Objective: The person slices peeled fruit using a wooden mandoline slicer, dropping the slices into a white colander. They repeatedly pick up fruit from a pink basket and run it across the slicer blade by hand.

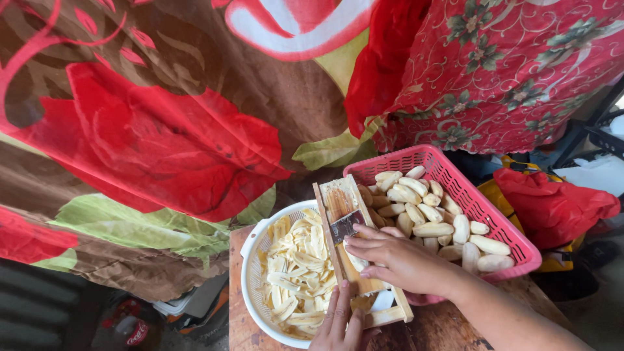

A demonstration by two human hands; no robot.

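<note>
over the white basket (250, 286), your right hand (396, 260) presses a pale peeled banana (356, 261) flat on the wooden slicer (354, 214), fingers closed on it. your left hand (341, 322) grips the slicer's near end. thin yellow slices (299, 273) fill the basket on a worn wooden table (448, 325); a pink basket (481, 208) stands right.

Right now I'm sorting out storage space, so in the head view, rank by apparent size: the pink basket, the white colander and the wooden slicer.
1. Pink basket and white colander look alike; the colander is partly cut off, so no ranking.
2. Wooden slicer, clearly smallest.
</note>
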